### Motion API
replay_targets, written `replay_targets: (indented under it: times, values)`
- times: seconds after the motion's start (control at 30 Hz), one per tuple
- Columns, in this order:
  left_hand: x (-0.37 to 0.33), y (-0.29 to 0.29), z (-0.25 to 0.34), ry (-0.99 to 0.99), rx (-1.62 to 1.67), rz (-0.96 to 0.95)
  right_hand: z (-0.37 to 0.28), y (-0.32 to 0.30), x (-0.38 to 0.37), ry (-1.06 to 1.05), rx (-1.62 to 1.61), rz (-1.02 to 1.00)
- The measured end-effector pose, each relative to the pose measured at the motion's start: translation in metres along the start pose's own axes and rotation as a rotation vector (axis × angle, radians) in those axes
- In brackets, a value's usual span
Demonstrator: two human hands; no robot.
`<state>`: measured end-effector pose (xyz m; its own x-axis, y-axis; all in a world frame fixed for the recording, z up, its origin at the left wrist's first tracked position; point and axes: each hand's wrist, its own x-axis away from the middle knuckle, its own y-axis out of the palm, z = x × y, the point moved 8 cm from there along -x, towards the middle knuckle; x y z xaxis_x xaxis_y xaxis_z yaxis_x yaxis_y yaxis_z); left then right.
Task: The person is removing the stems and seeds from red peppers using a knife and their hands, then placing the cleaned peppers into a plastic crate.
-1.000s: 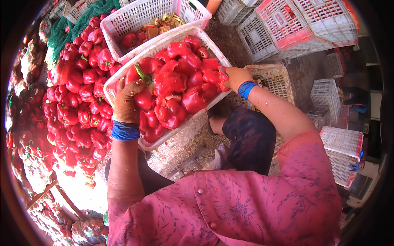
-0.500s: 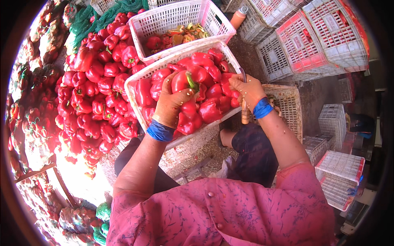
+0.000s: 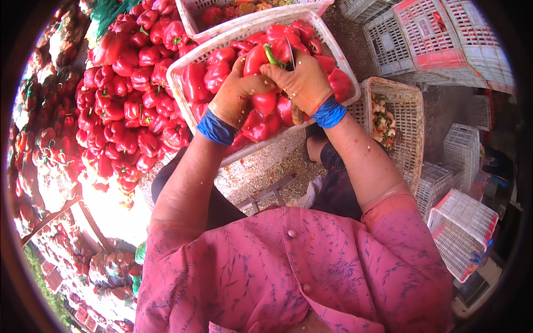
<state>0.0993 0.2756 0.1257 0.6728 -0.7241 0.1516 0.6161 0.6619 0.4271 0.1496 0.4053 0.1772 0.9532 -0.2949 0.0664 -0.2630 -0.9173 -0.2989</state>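
Note:
My left hand (image 3: pixel 240 93), in a tan glove with a blue band at the wrist, grips a red bell pepper (image 3: pixel 254 60) whose green stem points up. Close against it, my right hand (image 3: pixel 305 82), gloved the same way, is closed round a knife (image 3: pixel 297 115). Its thin curved blade rises beside the stem, and the wooden handle shows below the palm. Whether the blade touches the pepper I cannot tell. Both hands are over a white plastic crate (image 3: pixel 265 146) filled with red bell peppers.
A big heap of red peppers (image 3: pixel 125 105) lies to the left. Behind the crate stands another white crate (image 3: pixel 191 22) with peppers and scraps. A tan basket (image 3: pixel 412 119) at the right holds trimmings. Stacked crates (image 3: pixel 427 44) stand far right.
My right hand with the knife has moved left to the pepper, its blade now beside the stem. The view has shifted, so the crates sit higher in it.

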Motion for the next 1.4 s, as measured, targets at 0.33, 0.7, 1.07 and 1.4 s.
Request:
replay_targets:
  times: [0.33, 0.7, 1.07, 1.4]
  values:
    - [0.003, 0.015, 0.019, 0.248, -0.411, 0.372, 0.015, 0.004, 0.002, 0.153, -0.451, 0.102]
    - [-0.001, 0.014, 0.022, 0.26, -0.281, 0.349, -0.018, -0.011, 0.002, -0.147, 0.116, 0.423]
    - [-0.004, 0.018, 0.033, -0.045, 0.23, -0.027, -0.06, -0.006, -0.002, -0.446, 0.426, 0.091]
    - [0.001, 0.018, -0.016, -0.046, 0.689, 0.079, -0.011, 0.006, -0.015, -0.267, 0.326, 0.083]
